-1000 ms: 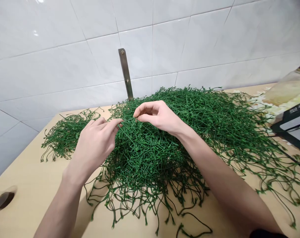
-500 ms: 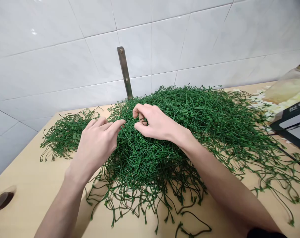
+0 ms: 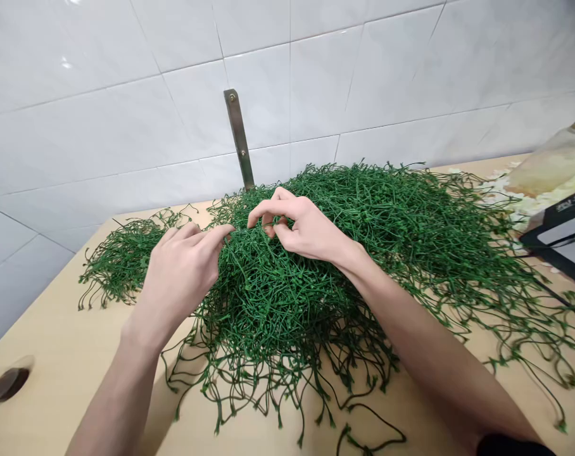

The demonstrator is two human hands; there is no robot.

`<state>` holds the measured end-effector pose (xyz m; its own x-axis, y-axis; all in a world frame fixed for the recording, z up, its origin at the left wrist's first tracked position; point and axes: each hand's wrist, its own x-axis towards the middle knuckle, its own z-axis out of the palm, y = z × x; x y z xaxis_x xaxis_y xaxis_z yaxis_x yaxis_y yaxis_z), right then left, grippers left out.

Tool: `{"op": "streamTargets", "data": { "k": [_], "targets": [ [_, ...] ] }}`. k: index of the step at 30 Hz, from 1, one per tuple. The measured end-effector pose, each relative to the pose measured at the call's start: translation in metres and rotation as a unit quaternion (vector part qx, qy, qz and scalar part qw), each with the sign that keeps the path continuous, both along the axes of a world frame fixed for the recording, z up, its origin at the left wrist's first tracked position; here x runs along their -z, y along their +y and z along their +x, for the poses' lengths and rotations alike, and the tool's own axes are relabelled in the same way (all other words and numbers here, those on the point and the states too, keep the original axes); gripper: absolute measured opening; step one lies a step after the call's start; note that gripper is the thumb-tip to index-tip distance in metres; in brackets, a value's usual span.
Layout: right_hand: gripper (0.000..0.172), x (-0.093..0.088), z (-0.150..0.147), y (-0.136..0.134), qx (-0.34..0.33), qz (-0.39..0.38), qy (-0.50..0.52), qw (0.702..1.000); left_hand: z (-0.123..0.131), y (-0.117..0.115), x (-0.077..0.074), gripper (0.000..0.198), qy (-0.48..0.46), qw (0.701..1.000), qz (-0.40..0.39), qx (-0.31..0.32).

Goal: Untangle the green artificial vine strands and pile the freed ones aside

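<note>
Fingers point(image 3: 273, 206) — over tangled green stems point(image 3: 287, 304)

Your thin green stems point(image 3: 287, 304), tangled, knob-tipped, broad mound point(image 3: 387, 221) at twelve o'clock spreading toward two, smaller clump point(image 3: 119, 259) at ten

Your left hand point(image 3: 185, 266) hides most of its own curled fingers, and you cannot make out whether its fingertips pinch anything. In your right hand point(image 3: 309, 229), the bent fingers partly cover one another. The green stem pile point(image 3: 278, 304) conceals the metal bracket's point(image 3: 238, 133) foot. The right edge crops the bottle point(image 3: 551, 158) and black-and-white box point(image 3: 565, 218), its lettering blurred; the bottom edge crops your dark sleeve point(image 3: 513, 446).
</note>
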<state>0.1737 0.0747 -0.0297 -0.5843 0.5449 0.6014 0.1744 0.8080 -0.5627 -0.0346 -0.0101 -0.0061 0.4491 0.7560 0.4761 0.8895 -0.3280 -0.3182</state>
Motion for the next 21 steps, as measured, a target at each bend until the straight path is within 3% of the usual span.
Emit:
{"op": "streamTargets", "data": {
  "k": [3, 7, 10, 15, 21],
  "targets": [
    [0.044, 0.001, 0.003, 0.004, 0.013, -0.003, 0.017, 1.0, -0.003, -0.001, -0.002, 0.033, -0.005, 1.0, 0.023, -0.021],
    [0.027, -0.004, 0.004, 0.004, 0.038, -0.065, 0.066, 0.995, -0.004, 0.0, -0.004, 0.031, -0.007, 0.999, 0.037, -0.024],
    [0.015, -0.008, 0.004, 0.001, -0.002, -0.132, 0.114, 0.985, -0.004, 0.001, -0.003, 0.031, -0.009, 0.999, 0.041, -0.023],
    [0.037, -0.005, 0.0, 0.0, -0.093, -0.204, 0.108, 0.969, -0.002, 0.0, -0.003, 0.031, -0.012, 0.999, 0.039, -0.009],
    [0.035, 0.0, -0.009, -0.001, -0.106, -0.265, 0.143, 0.948, 0.002, -0.002, -0.002, 0.032, -0.025, 0.999, 0.031, 0.008]
  ]
}}
